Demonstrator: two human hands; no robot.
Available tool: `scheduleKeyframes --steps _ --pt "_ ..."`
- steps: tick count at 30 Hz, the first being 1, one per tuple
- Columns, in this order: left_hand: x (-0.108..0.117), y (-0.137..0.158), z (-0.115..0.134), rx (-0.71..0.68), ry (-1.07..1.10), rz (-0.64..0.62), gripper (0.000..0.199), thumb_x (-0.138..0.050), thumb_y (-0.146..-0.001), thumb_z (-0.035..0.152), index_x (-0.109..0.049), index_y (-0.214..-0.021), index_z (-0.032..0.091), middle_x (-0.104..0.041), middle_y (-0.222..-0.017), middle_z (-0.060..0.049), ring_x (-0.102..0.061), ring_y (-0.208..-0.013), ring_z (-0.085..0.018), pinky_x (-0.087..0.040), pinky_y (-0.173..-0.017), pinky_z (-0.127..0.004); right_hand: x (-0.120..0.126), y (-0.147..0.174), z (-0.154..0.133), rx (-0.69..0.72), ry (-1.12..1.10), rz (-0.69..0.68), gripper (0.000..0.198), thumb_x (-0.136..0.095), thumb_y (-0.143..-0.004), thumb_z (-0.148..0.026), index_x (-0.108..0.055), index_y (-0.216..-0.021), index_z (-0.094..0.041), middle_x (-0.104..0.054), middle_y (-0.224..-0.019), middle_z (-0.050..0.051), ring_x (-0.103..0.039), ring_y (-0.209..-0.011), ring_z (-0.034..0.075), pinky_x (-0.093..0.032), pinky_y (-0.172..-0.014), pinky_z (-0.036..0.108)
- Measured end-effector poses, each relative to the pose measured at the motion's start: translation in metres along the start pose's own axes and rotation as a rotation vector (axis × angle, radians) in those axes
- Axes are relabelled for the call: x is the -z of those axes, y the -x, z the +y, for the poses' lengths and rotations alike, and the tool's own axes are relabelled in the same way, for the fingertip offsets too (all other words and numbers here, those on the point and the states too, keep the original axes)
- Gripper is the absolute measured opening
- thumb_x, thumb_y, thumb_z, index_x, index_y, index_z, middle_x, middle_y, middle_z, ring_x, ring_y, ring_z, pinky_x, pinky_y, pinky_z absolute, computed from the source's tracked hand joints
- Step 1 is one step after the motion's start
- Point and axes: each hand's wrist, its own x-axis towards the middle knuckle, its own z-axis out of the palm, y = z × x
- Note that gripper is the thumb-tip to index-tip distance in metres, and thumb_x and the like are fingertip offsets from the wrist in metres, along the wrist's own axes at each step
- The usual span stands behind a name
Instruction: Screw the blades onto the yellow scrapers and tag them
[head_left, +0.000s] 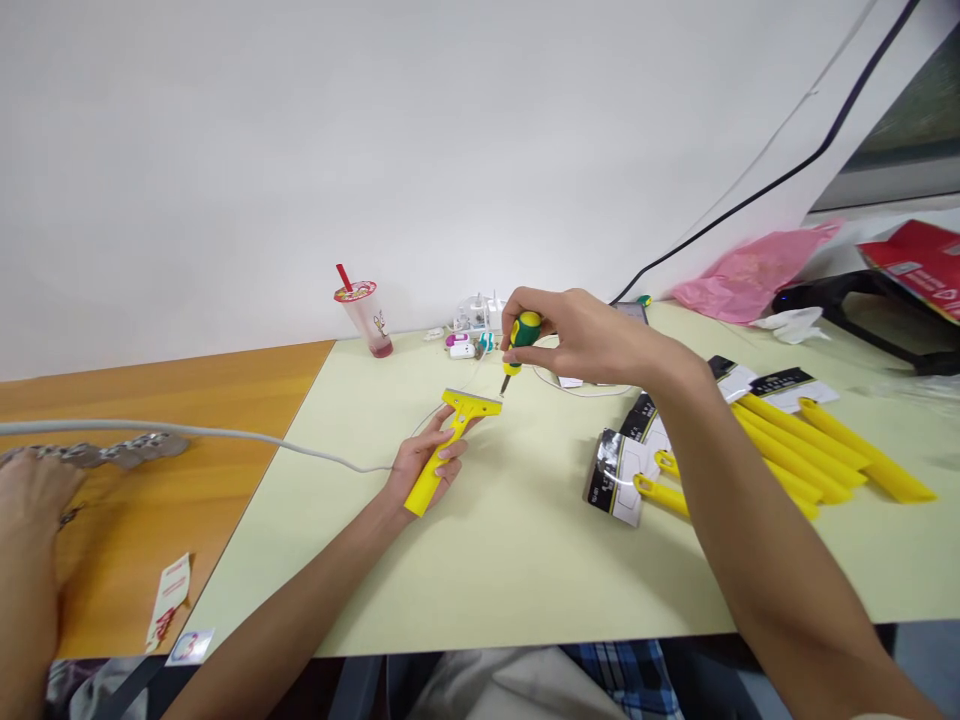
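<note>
My left hand [427, 460] is wrapped round the handle of a yellow scraper [436, 470], its wide head pointing up and away from me. In my right hand [562, 330] is a screwdriver [523, 335] with a green and yellow handle, its short shaft tilted down. The screwdriver's tip is just above the right end of the scraper head; whether they touch I cannot tell. Several more yellow scrapers [802, 450] lie to the right, partly behind my right forearm, with black and white cards [619, 480] by them.
A plastic cup [371, 325] with a red straw stands by the wall, near a power strip [476, 315] and small items. Another person's hand [34, 495] is on the wooden table at left. A grey cable [225, 433] crosses the left side. A pink bag [754, 275] lies back right.
</note>
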Motion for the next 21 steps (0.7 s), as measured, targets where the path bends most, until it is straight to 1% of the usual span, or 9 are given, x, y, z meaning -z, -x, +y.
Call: scheduleKeyframes --steps 4,10,15,21 --pt "-0.003 0.0 0.0 0.005 -0.006 0.007 0.053 -0.065 -0.09 0.001 -0.061 -0.138 0.023 -0.061 -0.158 -0.021 -0.047 -0.053 0.0 -0.039 -0.041 -0.01 -0.006 -0.003 -0.002 0.039 -0.015 0.019 0.022 -0.073 -0.1 -0.044 -0.065 -0.114 -0.029 -0.075 -0.097 0.002 -0.064 -0.079 0.02 -0.041 -0.074 0.033" --pt "-0.008 0.001 -0.001 0.006 0.009 0.019 0.056 -0.063 -0.09 0.0 -0.058 -0.142 0.022 -0.064 -0.155 -0.021 -0.047 -0.053 -0.001 -0.038 -0.04 -0.011 -0.011 -0.003 -0.003 0.098 -0.054 0.015 0.024 -0.07 -0.101 -0.046 -0.065 -0.116 -0.027 -0.077 -0.103 0.004 -0.066 -0.082 0.02 -0.042 -0.076 0.033" --pt "-0.007 0.0 -0.003 0.004 0.017 -0.016 0.053 -0.064 -0.09 0.0 -0.059 -0.139 0.022 -0.065 -0.153 -0.02 -0.048 -0.054 -0.001 -0.039 -0.041 -0.01 -0.016 -0.005 0.001 0.145 -0.092 0.014 0.023 -0.071 -0.101 -0.045 -0.066 -0.114 -0.027 -0.079 -0.106 0.004 -0.068 -0.085 0.021 -0.041 -0.076 0.032" --pt "-0.006 -0.001 -0.003 -0.005 0.021 -0.004 0.052 -0.067 -0.088 0.0 -0.062 -0.135 0.022 -0.067 -0.149 -0.018 -0.047 -0.054 -0.001 -0.039 -0.04 -0.01 -0.019 -0.007 0.002 0.147 -0.125 -0.021 0.019 -0.071 -0.1 -0.041 -0.067 -0.113 -0.028 -0.08 -0.109 0.004 -0.07 -0.091 0.023 -0.044 -0.079 0.034"
